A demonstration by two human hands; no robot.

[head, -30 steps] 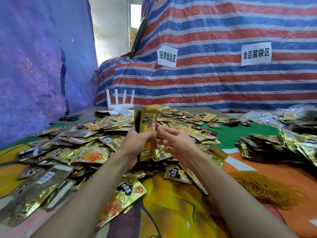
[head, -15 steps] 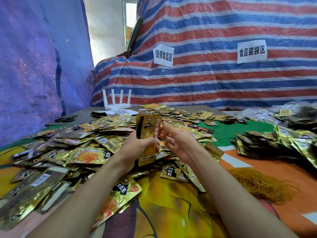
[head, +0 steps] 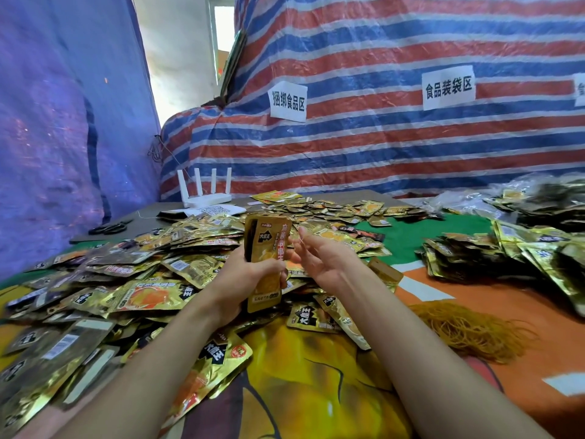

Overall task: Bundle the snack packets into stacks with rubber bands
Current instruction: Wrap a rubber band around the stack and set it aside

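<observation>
My left hand (head: 245,280) grips an upright stack of golden snack packets (head: 267,245) over the middle of the table. My right hand (head: 323,261) is just right of the stack, palm turned up and fingers spread. A thin rubber band (head: 300,239) runs across its fingertips towards the stack. Loose golden packets (head: 152,274) lie in a broad heap to the left and behind. A mound of tan rubber bands (head: 468,331) lies on the cloth at the right.
Bundled packets (head: 506,255) are heaped at the right, with clear bags behind them. A white router (head: 205,198) and black scissors (head: 107,229) sit at the table's far left. Striped tarpaulin walls close in the back.
My right hand has drawn away from the stack to the right and opened its palm upward. My left hand keeps hold of the stack, now raised a little.
</observation>
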